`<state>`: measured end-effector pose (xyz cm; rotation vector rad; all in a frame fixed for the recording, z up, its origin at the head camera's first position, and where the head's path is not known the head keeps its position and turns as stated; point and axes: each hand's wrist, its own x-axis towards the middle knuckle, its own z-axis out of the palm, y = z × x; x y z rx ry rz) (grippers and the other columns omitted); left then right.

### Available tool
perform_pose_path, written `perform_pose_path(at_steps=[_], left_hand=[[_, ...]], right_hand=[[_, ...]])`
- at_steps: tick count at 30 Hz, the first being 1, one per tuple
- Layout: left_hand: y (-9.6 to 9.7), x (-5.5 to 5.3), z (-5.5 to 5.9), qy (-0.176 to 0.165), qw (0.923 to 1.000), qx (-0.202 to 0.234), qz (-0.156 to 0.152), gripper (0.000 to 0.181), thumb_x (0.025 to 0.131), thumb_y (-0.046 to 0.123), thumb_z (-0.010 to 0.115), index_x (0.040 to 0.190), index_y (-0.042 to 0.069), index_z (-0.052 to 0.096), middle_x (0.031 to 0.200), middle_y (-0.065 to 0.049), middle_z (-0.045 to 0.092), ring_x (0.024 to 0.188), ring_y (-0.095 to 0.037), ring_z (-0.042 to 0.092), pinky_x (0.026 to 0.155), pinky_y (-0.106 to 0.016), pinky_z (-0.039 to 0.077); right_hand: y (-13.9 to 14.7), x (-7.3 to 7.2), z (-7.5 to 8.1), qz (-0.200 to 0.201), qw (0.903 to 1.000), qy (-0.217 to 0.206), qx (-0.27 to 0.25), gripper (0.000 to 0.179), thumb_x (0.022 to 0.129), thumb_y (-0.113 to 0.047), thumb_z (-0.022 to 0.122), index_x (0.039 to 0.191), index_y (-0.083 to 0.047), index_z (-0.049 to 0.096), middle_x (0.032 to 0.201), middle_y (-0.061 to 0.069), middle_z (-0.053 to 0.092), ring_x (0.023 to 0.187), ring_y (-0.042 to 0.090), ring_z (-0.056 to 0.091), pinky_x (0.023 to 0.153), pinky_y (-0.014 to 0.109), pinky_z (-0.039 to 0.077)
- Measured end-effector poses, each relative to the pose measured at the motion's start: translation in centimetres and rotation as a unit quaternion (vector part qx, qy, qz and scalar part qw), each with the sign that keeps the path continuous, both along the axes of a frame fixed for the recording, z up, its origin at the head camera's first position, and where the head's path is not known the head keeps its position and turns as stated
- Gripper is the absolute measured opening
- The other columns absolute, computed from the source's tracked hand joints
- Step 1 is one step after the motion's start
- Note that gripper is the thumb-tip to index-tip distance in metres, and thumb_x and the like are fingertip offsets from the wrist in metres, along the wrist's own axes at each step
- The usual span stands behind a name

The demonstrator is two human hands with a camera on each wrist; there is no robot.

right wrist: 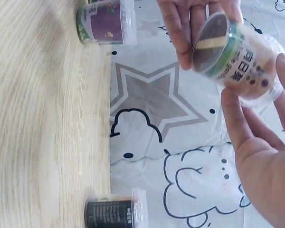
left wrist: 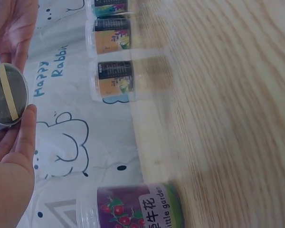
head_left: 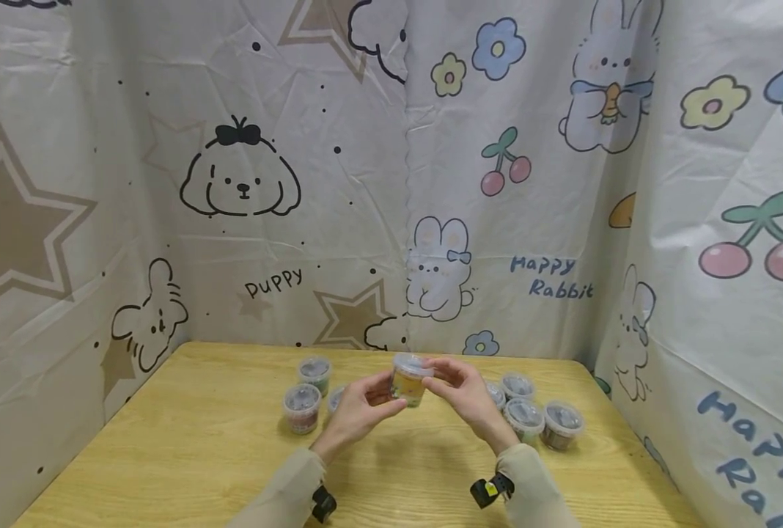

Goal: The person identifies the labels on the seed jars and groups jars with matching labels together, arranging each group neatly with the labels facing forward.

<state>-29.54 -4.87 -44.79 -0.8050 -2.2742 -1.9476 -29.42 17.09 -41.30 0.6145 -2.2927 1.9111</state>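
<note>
showed, as largest element, a printed cloth (head_left: 339, 242) hung behind and beside the wooden table (head_left: 187, 455), used as landmark throughout. showed next, on the table, lidded cups (head_left: 302, 411) left of its middle and further lidded cups (head_left: 526, 419) right of its middle. included, above the far middle of the table, a left hand (head_left: 358, 409), with fingers and thumb curled round the lower wall of a held cup (head_left: 407, 390), and a right hand (head_left: 465, 392), pinching the same cup from the opposite side, up near the lid (head_left: 410, 361). placed the held cup, accordingly, clear of the table, above its middle, slightly tilted.

was judged light, though perhaps weighted toward the base by dark contents; likely to shift inside if tipped sharply. was judged smooth and thin-walled, probably plastic: firm enough to lift, likely to flex under a hard squeeze, prone to slide in dry fingers. favoured a gentle hold round the side wall; discouraged lifting by the lid alone, as a possible push-on fit. bore, as smallest detail, a pale strip (right wrist: 211, 42) across the base, facing the table and best left unpressed. left undetermined: firmness of either grip.
</note>
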Motion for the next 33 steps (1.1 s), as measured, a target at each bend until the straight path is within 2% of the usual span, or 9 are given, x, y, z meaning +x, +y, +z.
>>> perform_pose_path(at_steps=[4,8,11,15,19,23,29,33], left_hand=[[0.0,0.0,-0.1,0.004,0.9999,-0.005,0.011,0.061,0.089,0.027,0.073,0.140,0.001,0.050,0.130,-0.017,0.063,0.114,-0.027,0.065,0.095,-0.028,0.055],[0.3,0.1,0.0,0.015,0.9992,-0.007,0.037,0.064,0.087,0.031,0.075,0.140,0.003,0.051,0.130,-0.017,0.063,0.118,-0.029,0.063,0.100,-0.037,0.052],[0.4,0.0,0.0,0.019,0.9985,-0.009,0.050,0.066,0.085,0.032,0.077,0.139,0.003,0.052,0.129,-0.017,0.063,0.118,-0.030,0.063,0.101,-0.042,0.052],[0.3,-0.1,0.0,0.005,0.9990,-0.005,0.044,0.065,0.085,0.029,0.078,0.139,0.004,0.052,0.129,-0.017,0.063,0.116,-0.028,0.064,0.098,-0.034,0.054],[0.0,-0.2,0.1,-0.007,0.9998,-0.001,0.017,0.065,0.085,0.031,0.077,0.140,0.007,0.052,0.129,-0.013,0.064,0.113,-0.024,0.065,0.092,-0.025,0.055],[-0.2,-0.2,0.2,-0.020,0.9998,0.000,-0.002,0.067,0.086,0.035,0.075,0.142,0.009,0.050,0.131,-0.012,0.063,0.115,-0.023,0.065,0.093,-0.026,0.056],[-0.3,0.0,0.5,-0.025,0.9995,-0.019,0.009,0.071,0.086,0.039,0.075,0.144,0.009,0.047,0.135,-0.011,0.061,0.120,-0.025,0.061,0.098,-0.031,0.054],[-0.5,0.0,0.8,-0.012,0.9993,-0.028,0.020,0.072,0.085,0.038,0.076,0.144,0.009,0.048,0.135,-0.010,0.061,0.121,-0.026,0.061,0.099,-0.033,0.053]], right_hand=[[-0.4,0.0,0.1,-0.030,0.9995,0.000,-0.007,0.024,0.088,-0.013,0.073,0.108,-0.001,0.065,0.128,0.015,0.064,0.120,0.030,0.060,0.106,0.046,0.047],[-1.1,0.1,0.2,-0.065,0.9978,0.003,-0.011,0.021,0.086,-0.012,0.076,0.100,-0.002,0.065,0.126,0.013,0.066,0.117,0.028,0.062,0.104,0.047,0.049],[-1.5,0.3,0.3,-0.078,0.9968,0.005,-0.018,0.021,0.084,-0.011,0.077,0.098,-0.001,0.064,0.126,0.015,0.065,0.116,0.029,0.062,0.101,0.045,0.051],[-1.6,0.3,0.3,-0.075,0.9969,-0.003,-0.026,0.024,0.083,-0.010,0.078,0.100,-0.001,0.064,0.126,0.014,0.064,0.113,0.026,0.063,0.099,0.041,0.053],[-1.1,0.0,0.0,-0.040,0.9986,-0.017,-0.028,0.027,0.087,-0.012,0.075,0.110,-0.001,0.064,0.132,0.014,0.061,0.117,0.027,0.061,0.097,0.038,0.054],[-0.8,-0.2,-0.1,-0.009,0.9989,-0.027,-0.037,0.032,0.089,-0.012,0.072,0.117,0.000,0.063,0.136,0.017,0.058,0.122,0.032,0.058,0.099,0.038,0.053],[-1.3,-0.2,0.1,-0.041,0.9976,-0.035,-0.045,0.030,0.086,-0.013,0.076,0.110,-0.001,0.064,0.123,0.015,0.065,0.112,0.027,0.063,0.097,0.040,0.054],[-1.7,-0.1,0.2,-0.048,0.9967,-0.037,-0.053,0.029,0.084,-0.012,0.077,0.107,0.000,0.064,0.121,0.014,0.065,0.110,0.025,0.064,0.096,0.039,0.054]])
